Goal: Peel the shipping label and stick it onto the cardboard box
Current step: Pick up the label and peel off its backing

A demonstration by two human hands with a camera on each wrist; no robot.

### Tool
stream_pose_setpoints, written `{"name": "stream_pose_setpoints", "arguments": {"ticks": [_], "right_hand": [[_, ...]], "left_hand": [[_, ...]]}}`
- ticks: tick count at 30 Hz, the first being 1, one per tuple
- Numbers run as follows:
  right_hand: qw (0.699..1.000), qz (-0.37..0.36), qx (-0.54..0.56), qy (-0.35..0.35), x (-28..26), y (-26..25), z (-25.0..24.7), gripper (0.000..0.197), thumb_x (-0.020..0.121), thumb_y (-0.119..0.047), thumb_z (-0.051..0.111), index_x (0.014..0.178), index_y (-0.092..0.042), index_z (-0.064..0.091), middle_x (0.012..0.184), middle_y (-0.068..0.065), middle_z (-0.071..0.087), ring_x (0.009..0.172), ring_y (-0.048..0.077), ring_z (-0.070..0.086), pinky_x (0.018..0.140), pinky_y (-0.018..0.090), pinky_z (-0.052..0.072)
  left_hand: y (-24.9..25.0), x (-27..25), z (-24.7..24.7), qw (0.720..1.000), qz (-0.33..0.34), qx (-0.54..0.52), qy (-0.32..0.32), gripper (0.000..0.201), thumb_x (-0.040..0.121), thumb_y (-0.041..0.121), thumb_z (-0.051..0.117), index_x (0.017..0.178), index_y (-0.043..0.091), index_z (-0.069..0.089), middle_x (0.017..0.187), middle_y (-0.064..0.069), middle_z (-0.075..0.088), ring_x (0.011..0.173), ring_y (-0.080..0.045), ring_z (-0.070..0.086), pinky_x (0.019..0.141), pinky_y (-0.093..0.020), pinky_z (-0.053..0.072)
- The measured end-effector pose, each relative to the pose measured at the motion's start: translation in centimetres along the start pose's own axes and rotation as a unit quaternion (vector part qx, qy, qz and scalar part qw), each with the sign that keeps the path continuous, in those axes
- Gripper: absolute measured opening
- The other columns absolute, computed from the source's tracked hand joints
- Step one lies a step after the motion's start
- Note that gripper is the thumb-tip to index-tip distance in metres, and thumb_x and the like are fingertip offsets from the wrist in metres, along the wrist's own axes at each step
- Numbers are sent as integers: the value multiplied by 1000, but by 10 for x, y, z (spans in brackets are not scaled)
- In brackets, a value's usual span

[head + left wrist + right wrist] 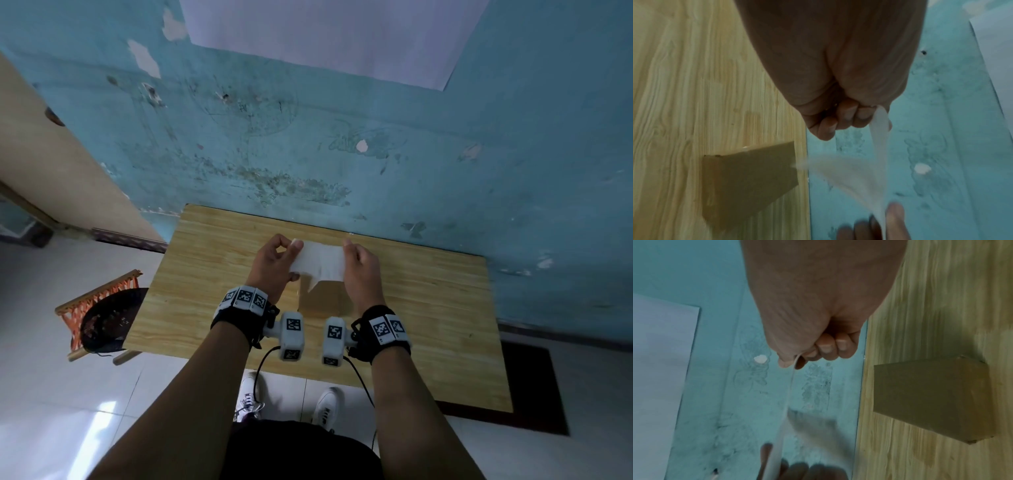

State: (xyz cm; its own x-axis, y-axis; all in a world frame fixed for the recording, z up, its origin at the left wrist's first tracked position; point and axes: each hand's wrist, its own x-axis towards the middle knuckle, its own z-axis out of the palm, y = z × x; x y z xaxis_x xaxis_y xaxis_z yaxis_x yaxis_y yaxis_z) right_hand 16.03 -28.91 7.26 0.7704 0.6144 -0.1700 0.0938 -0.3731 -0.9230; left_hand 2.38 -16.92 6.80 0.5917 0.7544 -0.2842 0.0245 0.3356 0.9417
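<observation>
A white shipping label point(320, 262) is stretched in the air between both hands, above the table. My left hand point(278, 260) pinches its left end between thumb and fingers, and the label point(878, 129) hangs from that pinch in the left wrist view. My right hand point(359, 265) pinches the right end, where the label point(792, 382) shows edge-on. A loose, blurred flap of the label point(838, 172) hangs down between the hands. The brown cardboard box point(320, 299) stands on the wooden table just below and nearer to me; it also shows as the box point(748, 178) and the box point(931, 397).
The wooden table point(428, 308) stands against a worn teal wall point(376, 154) with a white sheet point(325, 34) on it. An orange woven stool point(99, 311) with a dark object on it stands left of the table. A dark mat point(527, 387) lies at the right.
</observation>
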Motion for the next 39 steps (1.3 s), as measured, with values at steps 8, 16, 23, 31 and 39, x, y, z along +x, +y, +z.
{"name": "stream_pose_setpoints", "arguments": {"ticks": [8,16,23,31,39], "right_hand": [[999,20,19,20,2,10,-27,49,112,-44,52,70,-25,36,61,-7,30,53,14,29,55,29,28],[999,39,30,6,2,15,-28,48,109,-50,53,69,-27,39,62,-5,35,60,19,35,59,34,32],[999,36,18,29,8,19,-45,48,110,-48,55,72,-23,41,64,1,33,56,18,34,55,29,29],[999,34,12,28,9,26,-49,46,108,-51,55,75,-20,47,67,3,35,59,19,35,52,28,30],[999,40,-14,22,11,35,-52,44,108,-49,56,79,-16,53,73,10,45,63,20,41,53,29,32]], "left_hand": [[0,0,-25,1000,2,24,17,25,102,25,62,87,10,49,78,-6,56,63,-18,55,50,-31,42],[-3,2,-27,1000,-1,11,19,25,101,24,63,83,12,50,78,-6,56,64,-19,54,50,-31,43],[3,8,-41,999,-5,21,43,26,98,25,67,80,15,53,78,-6,61,70,-22,57,51,-31,43],[-3,7,-39,998,-13,25,48,26,99,26,66,84,11,52,76,-7,56,58,-14,55,50,-30,42],[-10,8,-38,996,-54,4,69,27,98,22,67,80,10,51,79,-11,54,59,-21,49,50,-29,43]]}}
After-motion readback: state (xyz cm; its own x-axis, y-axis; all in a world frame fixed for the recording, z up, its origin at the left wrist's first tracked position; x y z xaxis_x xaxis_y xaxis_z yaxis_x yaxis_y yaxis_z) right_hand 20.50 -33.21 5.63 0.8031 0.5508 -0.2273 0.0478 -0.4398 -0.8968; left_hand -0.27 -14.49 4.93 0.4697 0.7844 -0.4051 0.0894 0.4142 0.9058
